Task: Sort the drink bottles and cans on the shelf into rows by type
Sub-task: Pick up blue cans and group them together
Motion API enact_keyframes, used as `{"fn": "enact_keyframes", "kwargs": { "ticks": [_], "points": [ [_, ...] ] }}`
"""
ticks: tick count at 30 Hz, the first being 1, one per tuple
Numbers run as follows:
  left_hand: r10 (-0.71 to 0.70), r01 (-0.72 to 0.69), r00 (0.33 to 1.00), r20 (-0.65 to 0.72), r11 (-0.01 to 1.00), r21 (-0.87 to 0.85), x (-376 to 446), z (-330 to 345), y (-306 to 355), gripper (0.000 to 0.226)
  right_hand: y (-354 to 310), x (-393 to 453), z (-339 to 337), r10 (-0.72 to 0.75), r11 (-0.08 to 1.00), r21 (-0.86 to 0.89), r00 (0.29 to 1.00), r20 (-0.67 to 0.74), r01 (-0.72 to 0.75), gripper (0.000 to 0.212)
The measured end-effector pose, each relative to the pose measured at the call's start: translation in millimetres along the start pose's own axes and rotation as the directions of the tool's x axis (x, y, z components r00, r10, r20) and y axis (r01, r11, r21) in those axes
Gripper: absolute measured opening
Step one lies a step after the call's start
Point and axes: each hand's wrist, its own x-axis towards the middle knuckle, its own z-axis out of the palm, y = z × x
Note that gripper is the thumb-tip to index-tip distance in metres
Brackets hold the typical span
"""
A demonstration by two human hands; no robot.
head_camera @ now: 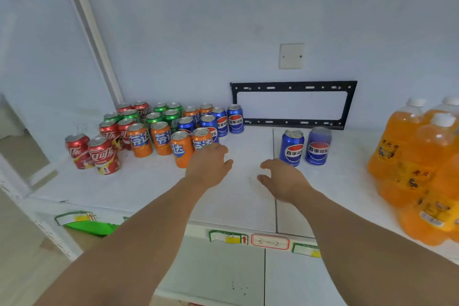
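Observation:
Cans stand grouped on the white shelf (149, 181): red cola cans (103, 154) at the left, green cans (171, 117) at the back, orange cans (161, 138) in front, blue cola cans (235, 119) to their right. Two more blue cans (291, 148) stand apart at the right. My left hand (210, 165) hovers with relaxed fingers just in front of an orange can (181, 148), holding nothing. Beside the two separate blue cans, my right hand (280, 179) hangs with loosely curled fingers, holding nothing.
Several orange drink bottles (422, 164) crowd the shelf's right end. A black metal bracket (293, 104) leans against the back wall. Labels (270, 241) are stuck along the shelf's front edge. A white wall plate (291, 56) sits above the bracket.

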Motion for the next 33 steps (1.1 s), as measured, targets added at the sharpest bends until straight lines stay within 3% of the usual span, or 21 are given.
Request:
{"fn": "enact_keyframes", "kwargs": {
  "ticks": [4,8,11,14,16,18,21,25,29,33],
  "points": [
    [-0.159,0.147,0.984,-0.075,0.978,-0.15,9,-17,-34,0.042,-34,30,-12,-0.01,0.996,0.083,1.0,-0.019,0.012,0.047],
    [-0.34,0.286,0.938,-0.068,0.868,-0.406,38,-26,-75,0.046,-61,76,-15,0.059,0.972,0.23,0.996,-0.062,-0.043,0.05],
    [-0.374,0.311,0.927,-0.03,0.81,-0.496,68,-28,-107,0.044,-80,116,-12,0.105,0.924,0.377,0.99,-0.098,-0.061,0.037],
    [-0.373,0.311,0.928,-0.006,0.782,-0.54,102,-27,-138,0.026,-98,157,-7,0.144,0.87,0.487,0.984,-0.104,-0.076,0.027],
    [-0.347,0.306,0.938,0.025,0.787,-0.536,123,-27,-156,0.024,-107,182,-3,0.162,0.836,0.54,0.984,-0.072,-0.098,0.033],
    [-0.293,0.293,0.954,0.069,0.852,-0.433,143,-23,-171,0.028,-113,204,3,0.172,0.813,0.57,0.984,-0.038,-0.12,0.043],
    [-0.234,0.271,0.956,0.176,0.934,-0.234,169,-12,-187,0.061,-118,227,13,0.207,0.752,0.64,0.978,-0.003,-0.157,0.045],
    [-0.195,0.261,0.913,0.358,0.954,-0.148,188,7,-196,0.086,-117,248,32,0.19,0.697,0.697,0.98,0.051,-0.172,0.033],
    [-0.164,0.223,0.89,0.426,0.971,-0.091,200,16,-198,0.082,-112,265,51,0.144,0.641,0.747,0.984,0.107,-0.175,0.043],
    [-0.05,0.161,0.843,0.536,0.973,-0.163,206,19,-199,0.059,-109,271,61,0.108,0.588,0.788,0.983,0.147,-0.183,0.035]
  ]
}}
